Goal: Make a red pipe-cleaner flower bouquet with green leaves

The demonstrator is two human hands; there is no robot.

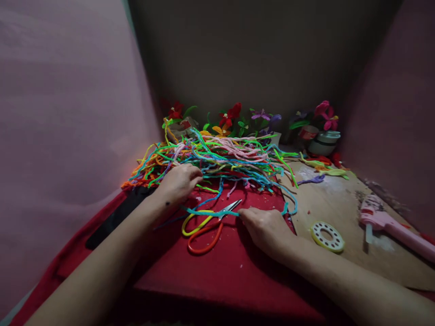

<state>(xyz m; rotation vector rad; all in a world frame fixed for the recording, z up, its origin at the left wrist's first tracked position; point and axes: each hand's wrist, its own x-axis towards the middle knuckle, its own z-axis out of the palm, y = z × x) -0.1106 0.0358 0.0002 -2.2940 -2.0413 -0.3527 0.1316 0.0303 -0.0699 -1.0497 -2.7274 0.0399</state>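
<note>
My right hand [267, 226] is closed in a pinch on a turquoise pipe cleaner [200, 212], which stretches leftward over a pair of scissors [205, 237]. The scissors lie on the red cloth with one yellow and one red handle, blades slightly apart and pointing away to the right. My left hand [180, 183] is at the near edge of a big heap of multicoloured pipe cleaners [234, 154]. Its fingers are curled; what they hold, if anything, is hidden. One blue pipe cleaner [217, 194] trails from the heap toward the scissors.
Pipe-cleaner flowers [231, 115] stand behind the heap, some near a pale jar [324, 142]. On the board [306, 203] at right lie a yellow-rimmed spool [327, 236] and a pink glue gun [384, 222]. A dark flat object [115, 222] sits under my left forearm.
</note>
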